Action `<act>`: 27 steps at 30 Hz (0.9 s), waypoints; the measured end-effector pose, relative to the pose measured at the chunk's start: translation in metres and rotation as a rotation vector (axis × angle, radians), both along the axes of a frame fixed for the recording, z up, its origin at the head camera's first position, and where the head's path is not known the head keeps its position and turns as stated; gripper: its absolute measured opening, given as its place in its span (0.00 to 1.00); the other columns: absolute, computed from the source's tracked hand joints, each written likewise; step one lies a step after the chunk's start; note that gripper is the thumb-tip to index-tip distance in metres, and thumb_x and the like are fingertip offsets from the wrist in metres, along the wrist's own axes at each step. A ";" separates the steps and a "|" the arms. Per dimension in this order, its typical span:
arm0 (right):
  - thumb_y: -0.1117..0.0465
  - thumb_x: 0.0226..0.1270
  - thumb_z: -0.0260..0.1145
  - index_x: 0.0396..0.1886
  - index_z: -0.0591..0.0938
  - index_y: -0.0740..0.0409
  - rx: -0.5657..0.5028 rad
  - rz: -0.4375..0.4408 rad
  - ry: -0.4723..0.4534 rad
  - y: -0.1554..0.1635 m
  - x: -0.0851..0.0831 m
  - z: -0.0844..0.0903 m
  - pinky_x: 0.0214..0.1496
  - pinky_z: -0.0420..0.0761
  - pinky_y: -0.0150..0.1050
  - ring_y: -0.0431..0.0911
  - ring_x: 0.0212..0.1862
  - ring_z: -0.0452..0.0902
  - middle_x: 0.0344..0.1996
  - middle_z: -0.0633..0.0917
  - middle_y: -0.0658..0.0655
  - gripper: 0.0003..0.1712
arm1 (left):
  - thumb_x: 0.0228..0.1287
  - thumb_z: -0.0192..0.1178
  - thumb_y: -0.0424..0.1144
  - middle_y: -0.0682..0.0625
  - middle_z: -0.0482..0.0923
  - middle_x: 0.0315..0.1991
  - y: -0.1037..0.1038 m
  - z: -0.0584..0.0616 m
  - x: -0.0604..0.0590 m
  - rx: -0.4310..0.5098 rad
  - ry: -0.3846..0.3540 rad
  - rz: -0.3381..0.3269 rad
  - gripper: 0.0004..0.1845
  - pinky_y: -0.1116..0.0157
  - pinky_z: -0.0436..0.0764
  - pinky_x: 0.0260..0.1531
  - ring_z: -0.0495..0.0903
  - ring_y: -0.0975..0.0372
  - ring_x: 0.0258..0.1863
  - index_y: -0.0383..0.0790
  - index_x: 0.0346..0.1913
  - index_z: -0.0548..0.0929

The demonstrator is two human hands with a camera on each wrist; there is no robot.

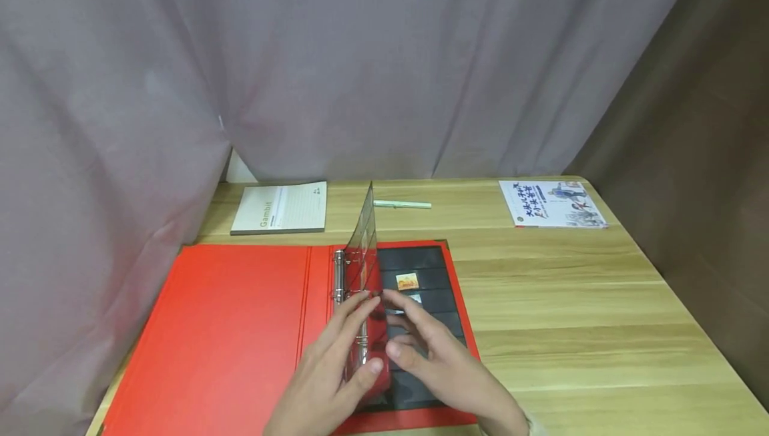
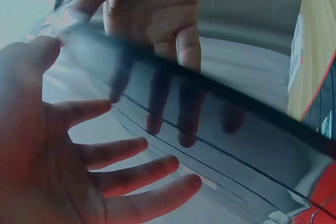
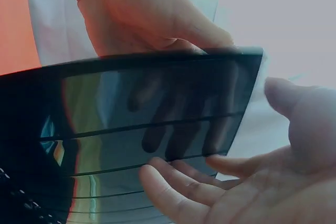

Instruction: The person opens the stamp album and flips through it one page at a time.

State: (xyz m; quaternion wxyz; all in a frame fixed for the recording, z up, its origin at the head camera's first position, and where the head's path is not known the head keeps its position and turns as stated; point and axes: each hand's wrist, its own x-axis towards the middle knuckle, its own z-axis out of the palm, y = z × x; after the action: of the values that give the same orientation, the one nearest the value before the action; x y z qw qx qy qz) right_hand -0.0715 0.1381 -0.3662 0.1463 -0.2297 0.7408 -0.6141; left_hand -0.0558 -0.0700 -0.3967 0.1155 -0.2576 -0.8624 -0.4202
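A red ring binder (image 1: 234, 316) lies spread on the table. One see-through dark stamp page (image 1: 365, 236) stands nearly upright at its metal rings (image 1: 339, 276), between both hands. My left hand (image 1: 327, 362) is on the page's left side, its fingers extended and fanned in the left wrist view. On the other side, my right hand (image 1: 444, 359) has its fingers extended along the page, the thumb apart. Through the sheet, the left hand's fingers show dark in the right wrist view. A black pocket page (image 1: 414, 259) lies flat at the right, bearing a small orange stamp (image 1: 407, 281).
Behind the binder lie a notebook (image 1: 279, 207) at the left and a pale green pen (image 1: 402, 204) in the middle. A white illustrated booklet (image 1: 553, 203) is at the table's far right. Grey curtains (image 1: 360, 69) hang along the back and left edges.
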 end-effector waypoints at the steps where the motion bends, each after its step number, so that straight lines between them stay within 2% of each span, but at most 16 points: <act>1: 0.59 0.80 0.56 0.79 0.61 0.56 -0.006 0.011 0.010 -0.001 0.000 -0.001 0.63 0.76 0.39 0.61 0.68 0.67 0.73 0.66 0.60 0.32 | 0.75 0.55 0.53 0.55 0.60 0.76 -0.001 0.000 0.001 0.007 0.000 0.004 0.33 0.42 0.80 0.51 0.75 0.57 0.64 0.58 0.79 0.60; 4: 0.62 0.81 0.53 0.78 0.62 0.52 -0.027 0.061 0.051 -0.002 0.000 -0.003 0.63 0.76 0.42 0.59 0.68 0.69 0.73 0.68 0.55 0.30 | 0.77 0.50 0.56 0.54 0.60 0.76 -0.004 0.002 0.003 0.042 0.019 0.009 0.33 0.39 0.79 0.49 0.75 0.55 0.63 0.56 0.80 0.58; 7: 0.64 0.81 0.52 0.78 0.63 0.44 -0.027 0.108 0.081 -0.004 -0.001 -0.004 0.64 0.75 0.44 0.55 0.69 0.69 0.73 0.68 0.50 0.30 | 0.77 0.49 0.56 0.53 0.62 0.76 -0.007 0.004 0.006 0.065 0.063 0.005 0.33 0.38 0.78 0.49 0.75 0.52 0.64 0.53 0.80 0.59; 8: 0.65 0.81 0.52 0.78 0.63 0.45 -0.029 0.128 0.106 -0.004 -0.001 -0.005 0.64 0.75 0.45 0.55 0.69 0.68 0.73 0.68 0.50 0.30 | 0.76 0.49 0.55 0.52 0.62 0.76 -0.008 0.006 0.007 0.068 0.077 0.006 0.34 0.38 0.79 0.49 0.75 0.52 0.64 0.52 0.79 0.59; 11: 0.65 0.81 0.53 0.79 0.63 0.46 -0.029 0.177 0.149 -0.005 -0.003 -0.006 0.64 0.76 0.46 0.56 0.70 0.67 0.74 0.67 0.51 0.31 | 0.73 0.52 0.56 0.50 0.65 0.74 -0.011 0.010 0.011 0.073 0.103 0.016 0.35 0.46 0.83 0.46 0.76 0.51 0.63 0.49 0.79 0.61; 13: 0.64 0.81 0.53 0.79 0.64 0.50 -0.026 0.207 0.187 -0.005 -0.004 -0.007 0.63 0.76 0.47 0.57 0.70 0.68 0.75 0.66 0.53 0.30 | 0.69 0.58 0.54 0.50 0.65 0.74 -0.011 0.014 0.014 0.086 0.075 0.039 0.37 0.54 0.85 0.42 0.78 0.52 0.61 0.51 0.78 0.62; 17: 0.63 0.81 0.53 0.78 0.64 0.55 -0.011 0.254 0.241 -0.005 -0.008 -0.008 0.62 0.77 0.47 0.57 0.70 0.69 0.75 0.66 0.54 0.29 | 0.60 0.68 0.40 0.46 0.71 0.70 -0.009 0.020 0.018 0.125 0.015 0.112 0.40 0.64 0.85 0.36 0.82 0.52 0.55 0.52 0.76 0.66; 19: 0.62 0.81 0.53 0.78 0.64 0.55 -0.001 0.266 0.249 -0.006 -0.011 -0.008 0.62 0.77 0.46 0.54 0.69 0.70 0.74 0.67 0.54 0.29 | 0.58 0.67 0.30 0.45 0.77 0.65 -0.007 0.022 0.019 0.151 -0.004 0.154 0.39 0.66 0.85 0.34 0.85 0.53 0.50 0.50 0.74 0.69; 21: 0.62 0.81 0.53 0.78 0.64 0.56 0.013 0.273 0.270 -0.005 -0.014 -0.008 0.63 0.76 0.46 0.53 0.69 0.71 0.74 0.68 0.55 0.28 | 0.57 0.64 0.23 0.42 0.82 0.56 -0.007 0.022 0.019 0.175 0.023 0.181 0.37 0.69 0.84 0.31 0.87 0.56 0.42 0.43 0.72 0.71; 23: 0.62 0.81 0.53 0.77 0.65 0.56 0.030 0.266 0.273 -0.003 -0.018 -0.008 0.62 0.77 0.45 0.52 0.68 0.72 0.73 0.70 0.55 0.28 | 0.56 0.61 0.18 0.41 0.86 0.48 -0.007 0.022 0.019 0.197 0.065 0.203 0.36 0.74 0.81 0.24 0.87 0.63 0.32 0.39 0.70 0.73; 25: 0.62 0.81 0.54 0.76 0.66 0.56 0.059 0.250 0.271 0.001 -0.023 -0.008 0.61 0.78 0.45 0.51 0.67 0.73 0.71 0.72 0.55 0.27 | 0.56 0.59 0.14 0.43 0.87 0.36 -0.008 0.022 0.017 0.204 0.123 0.209 0.35 0.78 0.76 0.18 0.80 0.73 0.22 0.36 0.68 0.75; 27: 0.61 0.81 0.55 0.75 0.68 0.56 0.107 0.213 0.266 0.004 -0.028 -0.009 0.59 0.79 0.45 0.49 0.66 0.74 0.69 0.74 0.54 0.26 | 0.55 0.58 0.13 0.47 0.85 0.29 -0.009 0.022 0.015 0.202 0.169 0.215 0.35 0.79 0.71 0.15 0.71 0.79 0.18 0.36 0.67 0.77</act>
State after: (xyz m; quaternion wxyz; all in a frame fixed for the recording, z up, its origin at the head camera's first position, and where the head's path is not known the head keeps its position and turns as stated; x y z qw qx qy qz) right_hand -0.0998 0.1422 -0.3747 0.1235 -0.3781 0.7568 -0.5188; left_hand -0.0410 -0.0786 -0.3749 0.2573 -0.1855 -0.8256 -0.4667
